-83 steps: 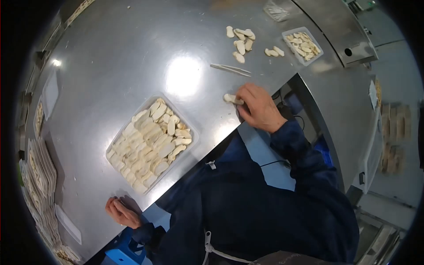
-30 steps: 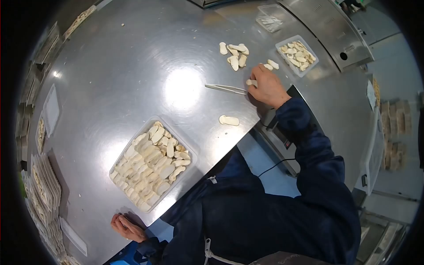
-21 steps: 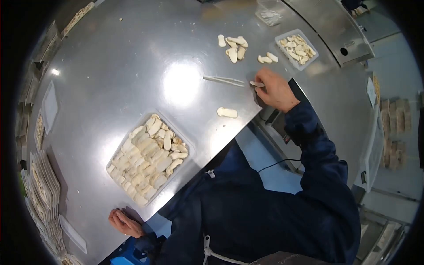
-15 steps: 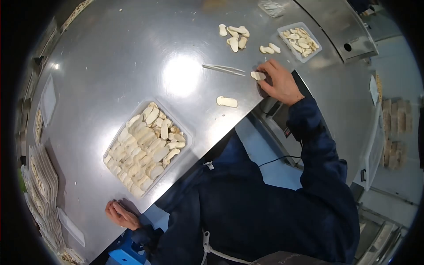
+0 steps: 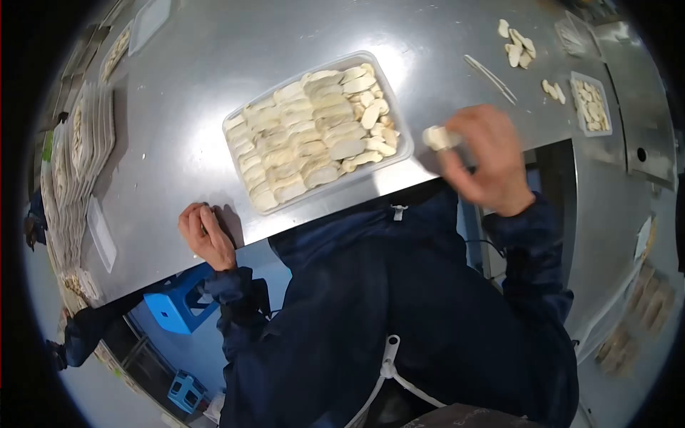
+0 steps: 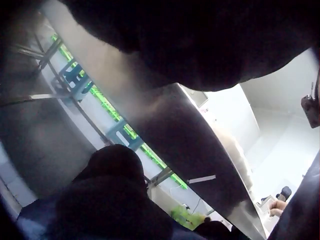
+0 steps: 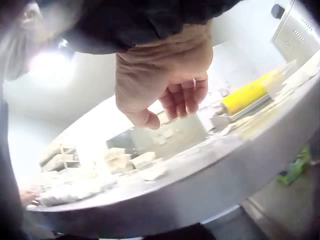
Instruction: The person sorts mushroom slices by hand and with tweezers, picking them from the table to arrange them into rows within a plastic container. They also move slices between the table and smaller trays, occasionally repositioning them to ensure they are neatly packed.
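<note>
In the head view my right hand [image 5: 489, 158], blurred, pinches pale mushroom slices [image 5: 438, 138] between thumb and fingers, just right of a big clear tray [image 5: 407, 143]. How many slices it holds, I cannot tell. Overlapping rows of mushroom slices [image 5: 292, 132] fill most of that tray; smaller pieces lie loosely at its right end. My left hand [image 5: 207, 232] rests on the table's front edge left of the tray, fingers loosely curled. The right wrist view shows the right hand [image 7: 165, 75] from its palm side, fingers bent above the table. A dark sleeve blocks much of the left wrist view.
Tweezers [image 5: 491, 77] lie on the steel table [image 5: 182, 135] beyond my right hand. Farther right are loose slices [image 5: 519, 48], a pair [image 5: 553, 91] and a small filled tub [image 5: 608, 128]. Stacked trays [image 5: 82, 143] stand at the left. A blue stool [image 5: 175, 307] is below.
My head view has swung round. The right hand has left the tweezers' side and come close to the big tray with mushroom slices; the slice lying alone is out of sight. The left hand stays put.
</note>
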Available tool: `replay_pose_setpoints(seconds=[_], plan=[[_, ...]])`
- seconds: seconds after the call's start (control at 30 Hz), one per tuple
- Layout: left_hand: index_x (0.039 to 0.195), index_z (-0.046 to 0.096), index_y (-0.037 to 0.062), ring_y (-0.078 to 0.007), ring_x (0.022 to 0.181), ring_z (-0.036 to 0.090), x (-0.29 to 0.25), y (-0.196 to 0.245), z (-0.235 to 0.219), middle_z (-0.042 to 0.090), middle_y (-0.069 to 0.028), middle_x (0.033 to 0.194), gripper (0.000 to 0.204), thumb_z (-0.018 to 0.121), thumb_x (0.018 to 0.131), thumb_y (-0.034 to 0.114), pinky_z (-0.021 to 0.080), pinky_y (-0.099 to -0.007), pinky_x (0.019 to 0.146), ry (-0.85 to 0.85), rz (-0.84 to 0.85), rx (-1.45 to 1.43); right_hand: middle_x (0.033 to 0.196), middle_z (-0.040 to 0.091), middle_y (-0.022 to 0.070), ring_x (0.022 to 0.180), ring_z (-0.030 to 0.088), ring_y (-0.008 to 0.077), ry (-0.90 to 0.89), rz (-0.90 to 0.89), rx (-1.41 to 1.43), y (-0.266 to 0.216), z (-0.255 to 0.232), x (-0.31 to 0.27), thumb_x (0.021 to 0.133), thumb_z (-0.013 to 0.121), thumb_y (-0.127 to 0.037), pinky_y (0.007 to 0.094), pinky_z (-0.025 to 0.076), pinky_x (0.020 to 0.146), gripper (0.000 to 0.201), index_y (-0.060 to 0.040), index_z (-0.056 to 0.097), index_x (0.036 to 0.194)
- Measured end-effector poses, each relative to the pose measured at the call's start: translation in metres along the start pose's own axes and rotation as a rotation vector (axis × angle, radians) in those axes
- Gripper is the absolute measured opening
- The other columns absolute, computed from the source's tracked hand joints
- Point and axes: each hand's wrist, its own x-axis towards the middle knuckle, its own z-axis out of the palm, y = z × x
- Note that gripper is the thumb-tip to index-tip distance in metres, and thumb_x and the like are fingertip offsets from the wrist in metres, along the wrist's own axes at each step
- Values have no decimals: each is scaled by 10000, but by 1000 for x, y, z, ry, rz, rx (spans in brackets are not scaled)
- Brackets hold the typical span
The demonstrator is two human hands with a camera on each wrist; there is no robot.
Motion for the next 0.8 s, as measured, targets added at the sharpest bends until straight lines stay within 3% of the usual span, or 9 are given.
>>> replay_pose_setpoints(seconds=[0.13, 0.27, 0.57, 0.67, 0.8], plan=[[934, 615, -45, -221, 887, 567, 1, 6, -1, 567, -133, 1049, 203, 542, 1004, 130, 493, -319, 774, 9, 62, 52, 903, 546, 115, 858, 564, 283, -103, -113, 184, -41, 40, 25, 718, 694, -77, 381, 440, 756, 234, -22, 578, 913], [905, 623, -35, -247, 926, 553, 1, 7, -2, 590, -129, 1023, 211, 546, 999, 137, 473, -339, 795, 20, 99, 95, 885, 520, 107, 838, 548, 265, -169, -151, 208, -48, 63, 30, 723, 689, -56, 370, 438, 755, 210, -17, 564, 887], [893, 634, -26, -272, 976, 575, 0, 9, -1, 625, -150, 1044, 209, 540, 988, 134, 459, -367, 875, 22, 62, 122, 904, 532, 107, 839, 549, 261, -201, -164, 190, -42, 71, 32, 730, 698, -47, 375, 440, 746, 215, -16, 562, 893], [892, 635, -24, -272, 976, 574, 0, 9, -1, 625, -149, 1044, 207, 542, 986, 135, 458, -369, 877, 24, 61, 131, 978, 580, 123, 869, 568, 287, -239, -154, 194, -40, 71, 30, 716, 737, -51, 382, 446, 777, 347, -14, 588, 1027], [894, 637, -20, -269, 975, 574, 0, 9, -1, 627, -144, 1051, 207, 545, 987, 140, 456, -372, 888, 20, 59, 137, 979, 579, 123, 871, 567, 288, -245, -150, 203, -39, 72, 30, 717, 742, -57, 383, 446, 780, 355, -15, 589, 1036]])
